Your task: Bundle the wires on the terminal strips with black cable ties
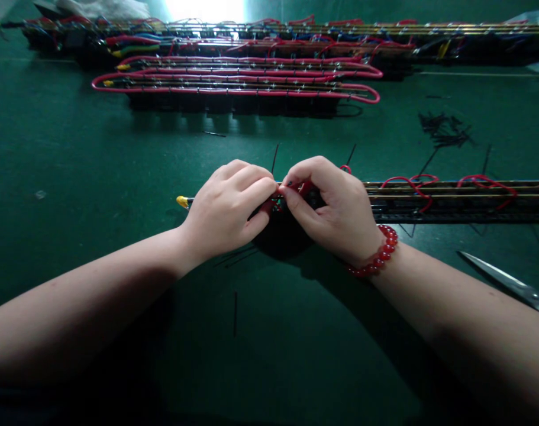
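Note:
My left hand (234,204) and my right hand (333,204) meet over the left part of a long black strip assembly (468,211) with brass-coloured rails. Both hands are closed in a pinch, fingertips almost touching, on a short stretch of red wire (303,188). The fingers hide most of that wire. A yellow-capped end (182,202) sticks out left of my left hand. Looped red wires (402,181) run along the assembly to the right. Thin black cable ties (351,155) stand up from it, their ends sticking out behind.
Similar assemblies with thick red cables (234,92) lie across the back of the green table (96,154). A pile of black cable-tie pieces (446,130) sits at the back right. Scissors (500,275) lie beside my right forearm. A loose black tie (235,313) lies in front.

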The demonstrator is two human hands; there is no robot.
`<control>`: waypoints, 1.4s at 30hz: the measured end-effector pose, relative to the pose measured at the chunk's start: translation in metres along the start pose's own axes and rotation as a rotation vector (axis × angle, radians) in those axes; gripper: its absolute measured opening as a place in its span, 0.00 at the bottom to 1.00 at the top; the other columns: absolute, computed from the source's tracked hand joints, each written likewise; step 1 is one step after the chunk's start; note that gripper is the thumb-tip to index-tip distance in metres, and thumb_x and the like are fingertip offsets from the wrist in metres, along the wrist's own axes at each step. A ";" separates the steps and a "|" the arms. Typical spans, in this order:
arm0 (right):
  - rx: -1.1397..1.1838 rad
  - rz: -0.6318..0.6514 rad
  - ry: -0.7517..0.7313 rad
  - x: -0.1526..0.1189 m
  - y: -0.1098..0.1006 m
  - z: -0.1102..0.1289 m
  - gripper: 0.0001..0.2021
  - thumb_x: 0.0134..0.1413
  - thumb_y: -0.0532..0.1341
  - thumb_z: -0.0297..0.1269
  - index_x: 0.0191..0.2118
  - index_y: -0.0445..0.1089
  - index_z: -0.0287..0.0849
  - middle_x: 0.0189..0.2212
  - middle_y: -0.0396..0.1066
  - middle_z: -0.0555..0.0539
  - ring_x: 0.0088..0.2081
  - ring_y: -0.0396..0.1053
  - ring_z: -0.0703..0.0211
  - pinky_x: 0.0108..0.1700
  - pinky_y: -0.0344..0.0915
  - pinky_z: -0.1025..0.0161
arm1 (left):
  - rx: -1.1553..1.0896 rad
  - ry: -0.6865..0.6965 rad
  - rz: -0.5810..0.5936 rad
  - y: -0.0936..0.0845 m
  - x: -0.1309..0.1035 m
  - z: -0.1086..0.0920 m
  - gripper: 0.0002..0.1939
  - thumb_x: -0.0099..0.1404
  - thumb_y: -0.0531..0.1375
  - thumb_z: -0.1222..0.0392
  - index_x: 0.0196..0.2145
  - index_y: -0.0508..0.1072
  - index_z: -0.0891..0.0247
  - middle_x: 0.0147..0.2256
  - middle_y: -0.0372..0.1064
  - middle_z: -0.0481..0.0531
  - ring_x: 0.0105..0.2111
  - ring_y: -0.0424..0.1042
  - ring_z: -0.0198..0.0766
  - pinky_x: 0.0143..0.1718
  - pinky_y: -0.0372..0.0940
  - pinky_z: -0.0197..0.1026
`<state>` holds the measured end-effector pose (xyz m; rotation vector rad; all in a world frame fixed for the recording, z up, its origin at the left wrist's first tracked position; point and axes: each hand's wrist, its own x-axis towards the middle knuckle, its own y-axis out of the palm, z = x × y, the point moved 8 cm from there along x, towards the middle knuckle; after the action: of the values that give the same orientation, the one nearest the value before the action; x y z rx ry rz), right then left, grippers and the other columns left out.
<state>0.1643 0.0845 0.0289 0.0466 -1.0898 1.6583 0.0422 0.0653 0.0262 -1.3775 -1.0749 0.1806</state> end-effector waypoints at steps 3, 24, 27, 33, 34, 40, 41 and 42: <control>0.010 -0.001 0.008 0.000 0.000 -0.001 0.02 0.62 0.60 0.35 0.36 0.67 0.46 0.32 0.72 0.50 0.31 0.68 0.60 0.36 0.65 0.59 | -0.007 0.013 -0.001 0.000 0.000 -0.001 0.06 0.66 0.56 0.64 0.39 0.72 0.62 0.44 0.75 0.55 0.44 0.70 0.46 0.46 0.67 0.49; -0.001 0.002 -0.015 0.000 -0.001 0.002 0.02 0.61 0.59 0.33 0.38 0.68 0.45 0.33 0.72 0.50 0.32 0.69 0.61 0.36 0.67 0.60 | 0.045 0.000 0.042 0.001 0.000 0.000 0.07 0.67 0.56 0.62 0.41 0.71 0.61 0.46 0.74 0.54 0.46 0.71 0.47 0.47 0.68 0.50; -0.004 -0.005 -0.016 0.000 -0.001 0.003 0.01 0.61 0.59 0.33 0.37 0.68 0.45 0.32 0.72 0.50 0.32 0.68 0.61 0.36 0.66 0.60 | 0.046 0.015 0.036 0.001 0.000 -0.002 0.06 0.68 0.56 0.62 0.41 0.71 0.62 0.45 0.74 0.55 0.46 0.70 0.47 0.47 0.68 0.50; -0.001 -0.006 -0.015 0.001 0.000 0.002 0.01 0.61 0.59 0.32 0.37 0.68 0.44 0.32 0.72 0.51 0.31 0.68 0.63 0.35 0.65 0.62 | 0.060 0.029 0.029 0.001 0.000 -0.002 0.06 0.68 0.55 0.62 0.41 0.71 0.63 0.46 0.74 0.56 0.46 0.70 0.47 0.46 0.68 0.50; 0.000 -0.011 -0.015 0.000 0.000 0.002 0.01 0.61 0.59 0.32 0.37 0.68 0.44 0.32 0.72 0.51 0.32 0.68 0.63 0.35 0.65 0.62 | 0.063 0.031 0.029 0.001 -0.001 -0.002 0.06 0.68 0.56 0.62 0.41 0.70 0.63 0.45 0.74 0.55 0.46 0.71 0.47 0.46 0.68 0.49; 0.013 -0.041 0.013 -0.001 -0.003 0.000 0.01 0.61 0.60 0.33 0.37 0.68 0.45 0.31 0.71 0.52 0.32 0.69 0.62 0.35 0.66 0.62 | 0.058 0.029 0.034 0.001 -0.001 -0.002 0.06 0.67 0.56 0.62 0.41 0.70 0.62 0.45 0.73 0.55 0.46 0.70 0.47 0.47 0.68 0.49; 0.008 -0.042 0.013 -0.001 -0.003 0.000 0.01 0.61 0.60 0.33 0.37 0.68 0.45 0.32 0.72 0.52 0.32 0.69 0.62 0.36 0.66 0.61 | 0.053 0.026 0.035 0.001 -0.001 -0.002 0.06 0.67 0.56 0.63 0.41 0.70 0.62 0.45 0.73 0.55 0.46 0.70 0.47 0.47 0.68 0.50; 0.001 -0.043 0.013 0.000 -0.003 0.000 0.01 0.61 0.60 0.33 0.37 0.68 0.45 0.32 0.72 0.52 0.32 0.69 0.61 0.36 0.67 0.61 | 0.050 0.024 0.036 0.002 -0.001 -0.002 0.06 0.67 0.56 0.63 0.41 0.70 0.62 0.45 0.73 0.55 0.46 0.70 0.47 0.47 0.68 0.50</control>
<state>0.1669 0.0839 0.0311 0.0599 -1.0713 1.6186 0.0440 0.0635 0.0247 -1.3518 -1.0206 0.2152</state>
